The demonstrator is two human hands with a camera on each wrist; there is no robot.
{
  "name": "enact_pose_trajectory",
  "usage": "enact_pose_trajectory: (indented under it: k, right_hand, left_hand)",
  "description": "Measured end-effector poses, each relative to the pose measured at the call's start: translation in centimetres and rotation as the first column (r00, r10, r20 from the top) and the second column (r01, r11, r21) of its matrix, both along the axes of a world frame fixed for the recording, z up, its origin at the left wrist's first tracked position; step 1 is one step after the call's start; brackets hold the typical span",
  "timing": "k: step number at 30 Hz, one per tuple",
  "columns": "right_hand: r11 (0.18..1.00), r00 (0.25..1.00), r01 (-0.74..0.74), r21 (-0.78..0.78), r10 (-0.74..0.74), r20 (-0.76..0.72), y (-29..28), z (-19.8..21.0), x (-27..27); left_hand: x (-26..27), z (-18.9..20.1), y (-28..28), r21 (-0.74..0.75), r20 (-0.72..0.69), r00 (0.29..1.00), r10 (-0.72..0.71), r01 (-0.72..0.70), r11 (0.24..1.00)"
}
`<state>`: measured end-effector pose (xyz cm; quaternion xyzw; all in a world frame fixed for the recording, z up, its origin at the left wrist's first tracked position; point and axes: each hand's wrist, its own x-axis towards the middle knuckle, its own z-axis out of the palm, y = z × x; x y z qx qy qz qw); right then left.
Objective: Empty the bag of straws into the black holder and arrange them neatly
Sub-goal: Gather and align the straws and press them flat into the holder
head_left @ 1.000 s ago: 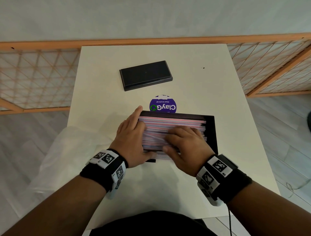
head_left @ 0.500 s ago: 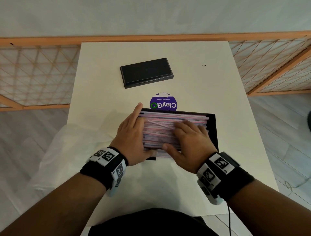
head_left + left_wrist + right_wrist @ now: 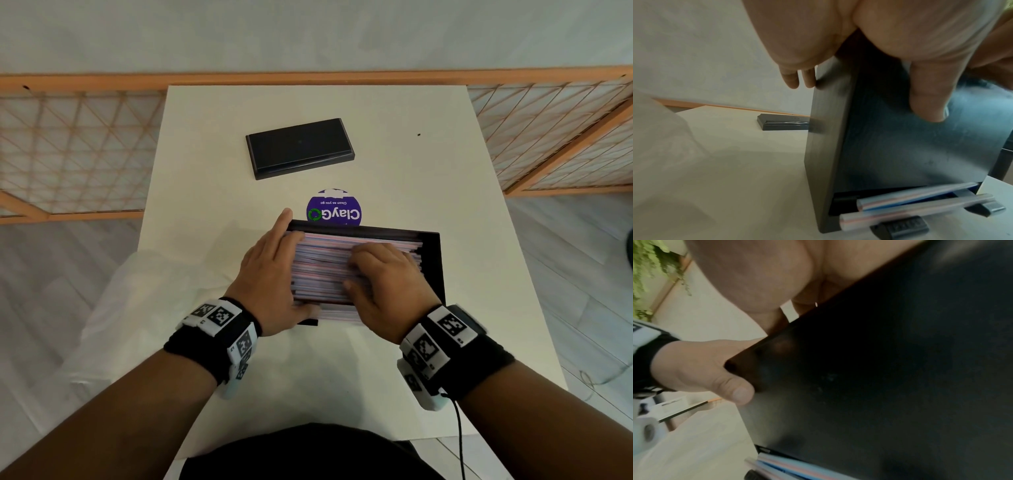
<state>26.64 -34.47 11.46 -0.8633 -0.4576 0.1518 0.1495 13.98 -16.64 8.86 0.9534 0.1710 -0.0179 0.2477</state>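
Since a moment ago, our right hand [image 3: 383, 284] has slid leftward over the straws [image 3: 329, 260], fingers bent and pressing them flat. Our left hand [image 3: 270, 274] clasps the holder [image 3: 436, 260] at its left end so it won't shift (thumb on its near face). A few straws poke out below. Beyond lie the lid [image 3: 299, 147] and sticker [image 3: 334, 209]; the bag [image 3: 113, 308] slumps left, out of the way.
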Motion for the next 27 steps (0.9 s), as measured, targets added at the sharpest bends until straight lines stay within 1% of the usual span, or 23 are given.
enact_pose_trajectory:
  k: [3, 4, 5, 6, 7, 8, 9, 10, 11, 12, 13, 14, 15, 16, 17, 19, 20, 21, 23, 25, 27]
  right_hand:
    - [0.993, 1.000, -0.002, -0.120, 0.000, -0.021, 0.2, 0.0, -0.1]
    - [0.995, 0.998, -0.026, -0.094, 0.020, -0.063, 0.3, 0.1, -0.1]
    - [0.999, 0.995, -0.051, -0.012, 0.050, -0.086, 0.3, 0.5, -0.2]
    - [0.992, 0.996, -0.066, 0.105, 0.071, -0.048, 0.4, 1.1, -0.3]
    - [0.970, 0.997, -0.077, 0.230, 0.069, 0.041, 0.2, 1.7, -0.6]
    - [0.943, 0.993, -0.093, 0.319, 0.063, 0.104, -0.1, 2.3, -1.1]
    - [0.925, 0.989, -0.125, 0.359, 0.087, 0.119, -0.7, 2.6, -1.8]
    - [0.922, 0.984, -0.169, 0.349, 0.139, 0.108, -1.2, 3.2, -2.9]
    - [0.938, 0.977, -0.214, 0.272, 0.201, 0.076, -1.6, 3.6, -4.0]
    - [0.958, 0.966, -0.258, 0.122, 0.257, 0.026, -1.9, 3.5, -4.9]
    - [0.953, 0.955, -0.294, -0.065, 0.292, -0.041, -2.1, 2.8, -5.5]
    - [0.925, 0.955, -0.296, -0.239, 0.283, -0.090, -2.2, 2.0, -5.8]
    - [0.890, 0.961, -0.276, -0.362, 0.259, -0.095, -2.2, 0.9, -5.9]
    - [0.861, 0.966, -0.255, -0.440, 0.247, -0.076, -2.2, -0.3, -5.8]
    - [0.846, 0.969, -0.232, -0.480, 0.241, -0.042, -2.3, -1.7, -5.8]
    - [0.850, 0.970, -0.202, -0.486, 0.244, 0.023, -1.9, -3.7, -6.0]
    - [0.856, 0.964, -0.206, -0.474, 0.262, 0.054, -1.5, -4.6, -5.9]
    - [0.876, 0.954, -0.222, -0.428, 0.286, 0.092, -0.9, -5.2, -6.0]
    - [0.895, 0.938, -0.240, -0.376, 0.314, 0.150, 0.6, -5.6, -6.5]
    - [0.888, 0.945, -0.240, -0.392, 0.305, 0.114, 1.6, -6.2, -7.0]
    - [0.888, 0.950, -0.211, -0.408, 0.284, 0.126, 1.7, -6.6, -7.2]
  left_hand:
    - [0.0, 0.1, -0.1, -0.018, 0.009, 1.000, 0.001, -0.001, 1.000]
    - [0.0, 0.1, 0.0, -0.023, 0.011, 1.000, 0.000, 0.000, 1.000]
    - [0.0, 0.0, 0.0, -0.029, 0.012, 1.000, 0.001, -0.001, 1.000]
    - [0.0, 0.0, 0.1, -0.036, 0.015, 1.000, 0.003, -0.003, 0.999]
    - [0.0, 0.0, 0.1, -0.042, 0.021, 1.000, 0.005, -0.004, 0.999]
    - [0.0, 0.0, 0.0, -0.046, 0.028, 1.000, 0.005, -0.004, 0.999]
    - [0.0, -0.1, -0.1, -0.049, 0.034, 0.999, 0.004, -0.002, 0.999]
    - [-0.1, 0.0, -0.1, -0.055, 0.038, 0.999, 0.000, 0.002, 0.998]
    - [-0.1, 0.1, -0.1, -0.068, 0.036, 0.999, -0.005, 0.007, 0.998]
    - [-0.1, 0.1, -0.1, -0.091, 0.031, 0.999, -0.010, 0.013, 0.996]
    - [-0.1, 0.2, 0.1, -0.122, 0.032, 0.999, -0.016, 0.020, 0.992]
    - [-0.2, 0.2, 0.3, -0.165, 0.048, 0.999, -0.020, 0.027, 0.986]
    - [-0.3, 0.1, 0.5, -0.216, 0.078, 0.997, -0.013, 0.030, 0.976]
    - [-0.3, 0.0, 0.7, -0.266, 0.109, 0.994, 0.004, 0.025, 0.964]
    - [-0.4, -0.3, 0.8, -0.297, 0.128, 0.991, 0.025, 0.014, 0.955]
    - [-0.4, -0.7, 0.7, -0.303, 0.146, 0.988, 0.052, -0.005, 0.953]
    - [-0.3, -0.9, 0.6, -0.301, 0.152, 0.987, 0.060, -0.012, 0.953]
    - [-0.2, -1.0, 0.5, -0.302, 0.158, 0.985, 0.067, -0.016, 0.953]
    - [-0.2, -1.2, 0.5, -0.292, 0.166, 0.984, 0.071, -0.020, 0.956]
    - [-0.2, -1.2, 0.7, -0.280, 0.160, 0.985, 0.068, -0.021, 0.960]
    - [-0.2, -1.1, 0.6, -0.274, 0.156, 0.985, 0.067, -0.022, 0.962]
